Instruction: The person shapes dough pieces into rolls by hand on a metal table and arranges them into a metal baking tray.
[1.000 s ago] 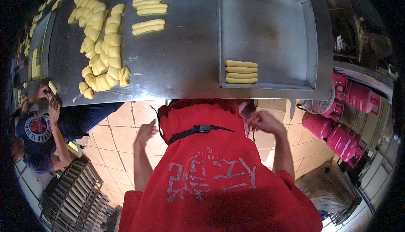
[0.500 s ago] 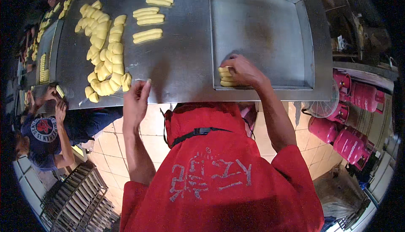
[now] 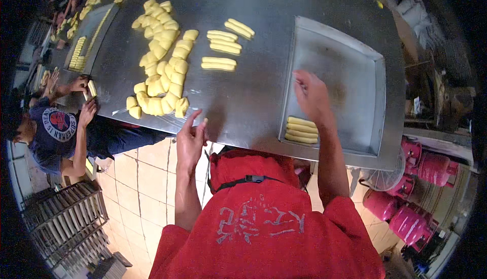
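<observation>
My left hand (image 3: 190,139) is at the table's near edge, thumb and forefinger apart, close to the lower end of a pile of cut yellow dough pieces (image 3: 165,83). My right hand (image 3: 312,93) hovers over the left side of a shallow metal tray (image 3: 381,101), its fingers loosely bent and slightly blurred, with no dough visible in them. Below it, several yellow dough sticks (image 3: 301,130) lie stacked side by side in the tray's near left corner. Between pile and tray, more rolled dough sticks (image 3: 218,63) rest in small groups on the metal table (image 3: 248,96).
At the left, a co-worker's hands (image 3: 87,99) handle a dough stick beside another tray (image 3: 96,40) with dough rows. A slatted rack (image 3: 66,218) stands on the tiled floor. Pink gas cylinders (image 3: 413,223) and a fan (image 3: 388,170) are at the right.
My right hand has let go of the dough sticks in the tray corner and lifted away from them. My left thumb and forefinger have spread. The whole view has shifted and turned.
</observation>
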The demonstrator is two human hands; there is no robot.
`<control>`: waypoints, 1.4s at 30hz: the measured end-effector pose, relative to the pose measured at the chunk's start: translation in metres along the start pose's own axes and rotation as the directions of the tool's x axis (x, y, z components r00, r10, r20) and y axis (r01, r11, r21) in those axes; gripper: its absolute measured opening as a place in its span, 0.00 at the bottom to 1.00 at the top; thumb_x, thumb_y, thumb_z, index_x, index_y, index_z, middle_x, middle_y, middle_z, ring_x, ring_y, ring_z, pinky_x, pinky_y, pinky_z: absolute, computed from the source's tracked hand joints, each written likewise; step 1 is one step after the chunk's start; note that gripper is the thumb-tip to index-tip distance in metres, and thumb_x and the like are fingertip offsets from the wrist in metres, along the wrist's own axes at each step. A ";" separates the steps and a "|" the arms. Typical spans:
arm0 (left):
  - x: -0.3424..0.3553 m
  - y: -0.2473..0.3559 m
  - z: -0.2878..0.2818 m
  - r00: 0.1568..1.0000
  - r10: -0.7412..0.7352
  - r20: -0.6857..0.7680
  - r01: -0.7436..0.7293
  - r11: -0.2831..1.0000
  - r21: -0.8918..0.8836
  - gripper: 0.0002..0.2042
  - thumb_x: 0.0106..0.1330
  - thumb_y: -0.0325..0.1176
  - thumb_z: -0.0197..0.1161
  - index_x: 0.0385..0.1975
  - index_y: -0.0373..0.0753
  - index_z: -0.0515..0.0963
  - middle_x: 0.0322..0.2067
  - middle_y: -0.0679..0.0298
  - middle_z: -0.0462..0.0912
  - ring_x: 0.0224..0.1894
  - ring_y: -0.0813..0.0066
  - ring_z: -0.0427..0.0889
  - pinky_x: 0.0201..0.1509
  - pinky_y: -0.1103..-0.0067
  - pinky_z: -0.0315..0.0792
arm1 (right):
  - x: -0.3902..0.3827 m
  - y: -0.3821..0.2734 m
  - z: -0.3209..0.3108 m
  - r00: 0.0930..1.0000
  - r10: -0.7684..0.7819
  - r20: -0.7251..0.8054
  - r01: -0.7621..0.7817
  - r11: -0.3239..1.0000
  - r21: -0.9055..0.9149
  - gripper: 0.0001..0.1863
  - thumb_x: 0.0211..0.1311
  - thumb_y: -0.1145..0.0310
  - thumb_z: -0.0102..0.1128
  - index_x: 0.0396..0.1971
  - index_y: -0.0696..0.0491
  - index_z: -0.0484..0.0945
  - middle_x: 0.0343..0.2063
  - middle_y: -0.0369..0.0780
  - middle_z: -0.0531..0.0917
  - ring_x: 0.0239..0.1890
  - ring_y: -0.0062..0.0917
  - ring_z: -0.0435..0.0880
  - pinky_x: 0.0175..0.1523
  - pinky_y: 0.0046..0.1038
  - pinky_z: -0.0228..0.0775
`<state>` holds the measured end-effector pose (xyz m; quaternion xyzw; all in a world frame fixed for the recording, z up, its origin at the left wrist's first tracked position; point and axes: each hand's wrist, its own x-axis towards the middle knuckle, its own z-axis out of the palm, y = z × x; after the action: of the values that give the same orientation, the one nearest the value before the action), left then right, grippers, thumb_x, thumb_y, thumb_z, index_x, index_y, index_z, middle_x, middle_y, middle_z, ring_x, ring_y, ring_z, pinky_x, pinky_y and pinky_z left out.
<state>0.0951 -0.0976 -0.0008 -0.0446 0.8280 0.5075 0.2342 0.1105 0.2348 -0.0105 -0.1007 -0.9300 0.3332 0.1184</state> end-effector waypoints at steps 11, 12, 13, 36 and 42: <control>0.009 -0.039 -0.050 0.957 0.153 -0.246 -0.184 0.976 -0.113 0.20 0.66 0.32 0.61 0.57 0.34 0.71 0.39 0.59 0.82 0.42 0.75 0.81 0.49 0.78 0.73 | 0.103 -0.068 0.174 0.966 0.071 0.248 0.001 0.960 -0.281 0.20 0.47 0.68 0.65 0.42 0.60 0.79 0.43 0.50 0.80 0.51 0.43 0.76 0.58 0.37 0.68; 0.009 -0.042 -0.055 0.955 0.152 -0.256 -0.187 0.975 -0.118 0.20 0.66 0.32 0.61 0.57 0.34 0.71 0.39 0.59 0.82 0.42 0.75 0.81 0.49 0.78 0.73 | 0.107 -0.072 0.170 0.966 0.060 0.251 0.013 0.959 -0.282 0.20 0.47 0.68 0.65 0.42 0.60 0.79 0.43 0.50 0.80 0.51 0.43 0.76 0.58 0.37 0.68; 0.010 -0.046 -0.060 0.967 0.104 -0.232 -0.137 0.982 -0.132 0.19 0.67 0.31 0.61 0.55 0.33 0.72 0.38 0.60 0.82 0.41 0.76 0.80 0.48 0.79 0.73 | 0.112 -0.077 0.162 0.953 0.066 0.294 -0.010 0.982 -0.188 0.20 0.47 0.68 0.66 0.42 0.59 0.80 0.43 0.49 0.81 0.50 0.42 0.78 0.57 0.36 0.69; 0.072 0.104 0.104 0.778 0.328 0.536 0.157 0.725 -0.671 0.19 0.70 0.35 0.56 0.57 0.31 0.69 0.44 0.55 0.81 0.40 0.69 0.84 0.46 0.79 0.81 | -0.003 -0.017 -0.085 0.989 0.002 0.148 -0.091 0.798 0.596 0.12 0.60 0.75 0.62 0.43 0.62 0.79 0.36 0.40 0.83 0.36 0.18 0.81 0.40 0.20 0.77; 0.056 0.100 0.174 0.553 0.691 0.464 -0.817 0.344 0.462 0.16 0.66 0.34 0.59 0.52 0.38 0.76 0.41 0.59 0.84 0.52 0.64 0.78 0.65 0.48 0.56 | -0.056 0.088 -0.065 0.912 0.339 0.230 -0.409 0.783 0.470 0.13 0.59 0.75 0.61 0.45 0.61 0.79 0.34 0.40 0.83 0.34 0.19 0.81 0.41 0.20 0.74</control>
<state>0.0743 0.1096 -0.0083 0.4735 0.8441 0.2468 0.0480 0.1920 0.3255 -0.0273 -0.2261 -0.7759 0.5888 0.0100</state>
